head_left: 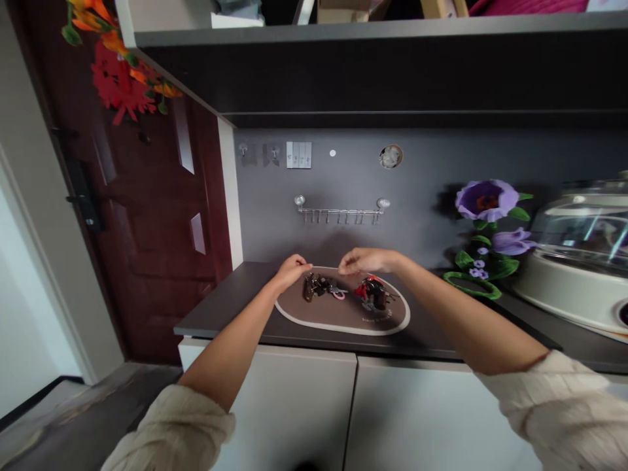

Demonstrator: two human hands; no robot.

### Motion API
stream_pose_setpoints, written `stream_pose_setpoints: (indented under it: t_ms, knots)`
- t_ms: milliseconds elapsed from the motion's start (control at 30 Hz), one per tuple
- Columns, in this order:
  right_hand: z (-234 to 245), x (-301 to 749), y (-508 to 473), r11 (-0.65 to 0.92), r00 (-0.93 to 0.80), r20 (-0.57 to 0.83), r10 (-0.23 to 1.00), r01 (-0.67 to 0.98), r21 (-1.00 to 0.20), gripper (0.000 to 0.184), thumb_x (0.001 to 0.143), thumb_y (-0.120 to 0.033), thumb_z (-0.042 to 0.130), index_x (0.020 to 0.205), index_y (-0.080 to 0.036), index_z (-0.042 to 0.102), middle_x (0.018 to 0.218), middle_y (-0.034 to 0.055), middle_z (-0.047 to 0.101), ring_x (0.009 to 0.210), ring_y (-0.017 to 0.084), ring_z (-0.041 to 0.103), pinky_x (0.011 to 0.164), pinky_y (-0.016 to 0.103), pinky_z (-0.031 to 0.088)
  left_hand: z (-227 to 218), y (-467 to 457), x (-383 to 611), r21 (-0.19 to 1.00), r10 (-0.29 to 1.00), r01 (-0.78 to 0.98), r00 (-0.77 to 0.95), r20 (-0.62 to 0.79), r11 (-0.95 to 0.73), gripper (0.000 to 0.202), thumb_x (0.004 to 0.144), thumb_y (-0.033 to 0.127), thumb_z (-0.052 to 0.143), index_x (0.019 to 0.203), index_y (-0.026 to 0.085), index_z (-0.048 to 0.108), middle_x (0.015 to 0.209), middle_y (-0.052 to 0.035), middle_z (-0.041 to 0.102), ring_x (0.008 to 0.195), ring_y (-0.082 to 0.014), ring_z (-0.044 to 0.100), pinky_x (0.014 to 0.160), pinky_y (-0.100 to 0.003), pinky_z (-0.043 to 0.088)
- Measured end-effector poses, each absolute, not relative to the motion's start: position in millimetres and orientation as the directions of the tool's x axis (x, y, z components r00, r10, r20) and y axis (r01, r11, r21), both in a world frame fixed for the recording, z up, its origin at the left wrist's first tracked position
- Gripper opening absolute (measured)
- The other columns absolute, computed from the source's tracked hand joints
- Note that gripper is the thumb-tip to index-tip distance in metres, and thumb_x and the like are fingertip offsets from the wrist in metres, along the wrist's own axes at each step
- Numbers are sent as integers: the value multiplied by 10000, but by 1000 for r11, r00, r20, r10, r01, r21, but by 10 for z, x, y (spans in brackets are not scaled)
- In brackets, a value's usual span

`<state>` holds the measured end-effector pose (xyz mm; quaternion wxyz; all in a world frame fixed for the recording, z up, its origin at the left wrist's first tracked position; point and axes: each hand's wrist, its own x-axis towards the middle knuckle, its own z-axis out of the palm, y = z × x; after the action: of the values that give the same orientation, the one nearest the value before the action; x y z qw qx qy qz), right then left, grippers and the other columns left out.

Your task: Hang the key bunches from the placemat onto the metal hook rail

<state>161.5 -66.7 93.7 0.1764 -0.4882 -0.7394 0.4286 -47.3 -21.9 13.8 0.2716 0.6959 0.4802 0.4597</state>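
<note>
My left hand (293, 269) is at the back left rim of an oval brown mat (304, 315) with a pale border. Its fingers are drawn together, and what they pinch, if anything, is too small to see. Across from it, my right hand (366, 260) has its fingers curled in near the mat's back edge; anything inside them is hidden. On the mat below my left hand lies a bunch of keys (318, 286) with dark fobs. Beside it is a pair of pink-handled scissors (338, 294). Under my right hand sits a red and black cluster of small items (373, 294).
A hook rail (341, 211) is fixed to the grey back wall. Purple artificial flowers (488, 199) and a white appliance with a clear lid (579, 261) stand at right. A deep shelf (343, 75) overhangs the counter (216, 307). A dark red door (147, 229) is at left.
</note>
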Motion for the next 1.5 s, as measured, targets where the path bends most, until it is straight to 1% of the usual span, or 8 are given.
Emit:
stream_pose_setpoints:
  t_ms: [100, 200, 300, 633, 933, 1100, 1233, 1500]
  knots:
    - [1096, 1650, -765, 123, -564, -131, 816, 390, -913, 266, 553, -310, 683, 701, -123, 566, 625, 22, 573, 525, 76, 487, 515, 213, 394, 452, -398, -436, 875, 882, 229, 320, 346, -426, 296, 598, 406, 616, 632, 149, 472, 511, 45, 445, 482, -61, 403, 506, -196, 324]
    - [1095, 1665, -753, 109, -509, 47, 859, 94, -990, 386, 637, -519, 549, 569, -152, 452, 484, -33, 452, 415, 50, 362, 431, 192, 327, 740, -530, -388, 932, 825, -72, 445, 348, -354, 426, 631, 522, 545, 510, 160, 354, 417, 66, 298, 397, -44, 331, 470, -209, 326]
    - [951, 1668, -696, 100, -407, 127, 905, -86, -991, 558, 642, -707, 299, 453, -184, 250, 378, -64, 243, 349, 47, 208, 361, 190, 229, 835, -558, -346, 966, 820, -173, 512, 255, -192, 546, 646, 670, 353, 438, 184, 222, 363, 67, 185, 340, -42, 241, 401, -215, 278]
    - [256, 1741, -682, -76, -498, 90, 862, -303, -950, 606, 604, -760, 199, 412, -189, 135, 340, -61, 147, 318, 40, 129, 319, 183, 141, 174, -422, -416, 958, 799, -259, 598, 62, 120, 605, 575, 767, 154, 396, 190, 174, 316, 50, 157, 289, -43, 174, 321, -197, 132]
    - [340, 1666, -570, -97, -556, 97, 826, -309, -946, 597, 622, -751, 175, 426, -188, 138, 345, -68, 139, 312, 37, 111, 308, 190, 106, 220, -322, -539, 948, 779, -311, 612, 139, 75, 598, 616, 735, 238, 399, 181, 190, 311, 56, 172, 277, -41, 184, 318, -192, 126]
    - [420, 1512, -428, -3, -499, 135, 856, -266, -964, 578, 644, -729, 220, 452, -184, 236, 356, -75, 155, 316, 38, 118, 319, 188, 92, 279, -196, -574, 960, 864, -227, 438, 250, -162, 477, 675, 573, 448, 461, 168, 315, 330, 83, 181, 298, -32, 172, 351, -185, 140]
    - [408, 1340, -268, 152, -363, 215, 906, -195, -969, 445, 707, -607, 374, 583, -181, 407, 360, -94, 183, 318, 39, 129, 331, 182, 115, 255, -61, -559, 918, 897, 21, 219, 383, -397, 318, 683, 440, 522, 568, 152, 447, 392, 66, 335, 347, -36, 282, 398, -186, 210]
    - [206, 981, 46, 337, -13, 338, 941, 134, -932, 85, 733, -225, 472, 750, -155, 518, 542, -29, 475, 440, 48, 392, 423, 170, 300, 24, 181, -507, 638, 748, 527, -4, 663, -562, 133, 720, 252, 455, 723, 160, 552, 586, 6, 541, 536, -92, 468, 555, -216, 346]
